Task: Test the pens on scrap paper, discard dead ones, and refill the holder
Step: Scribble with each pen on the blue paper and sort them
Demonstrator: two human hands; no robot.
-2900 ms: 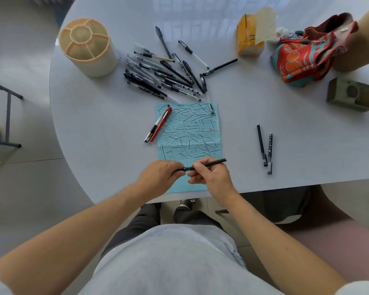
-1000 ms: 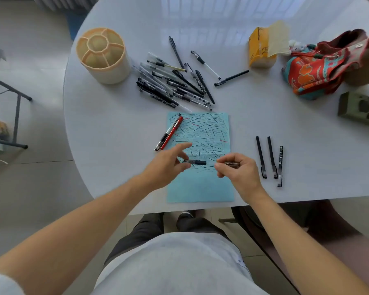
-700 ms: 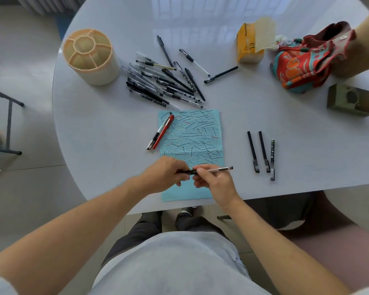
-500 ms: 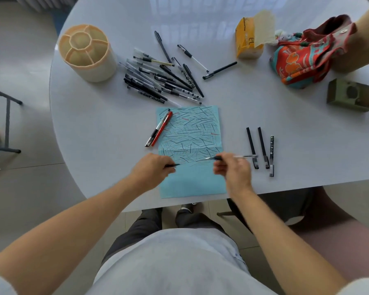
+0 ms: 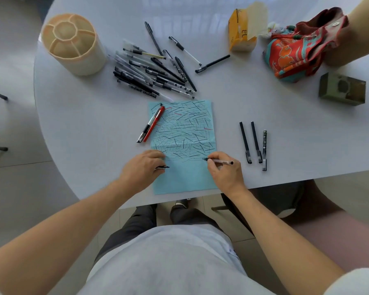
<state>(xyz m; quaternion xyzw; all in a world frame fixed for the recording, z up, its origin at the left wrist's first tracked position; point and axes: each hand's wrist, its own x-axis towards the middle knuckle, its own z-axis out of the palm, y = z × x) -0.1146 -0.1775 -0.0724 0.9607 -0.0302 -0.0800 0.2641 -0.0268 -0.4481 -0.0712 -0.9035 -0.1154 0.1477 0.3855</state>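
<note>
Two hands work at the near edge of a round white bench (image 5: 90,124), which carries everything else. At far left stands the cream holder (image 5: 73,44), upright, its compartments showing no pens. A patterned red pouch (image 5: 296,54), a yellow carton (image 5: 240,33) and a small olive box (image 5: 342,89) sit toward the far right. In the middle lies the blue scrap paper (image 5: 185,175), its upper half covered in strokes. Beyond it spreads a loose pile of pens (image 5: 151,73), near the holder. Three dark pens (image 5: 254,143) lie side by side to the paper's right; a red pen and a black one (image 5: 150,126) rest across its left edge. The right hand (image 5: 225,170) pinches a clear-barrelled pen (image 5: 219,161), tip on the paper. The left hand (image 5: 142,168) rests on the paper with fingers curled round a small black cap (image 5: 163,167).
</note>
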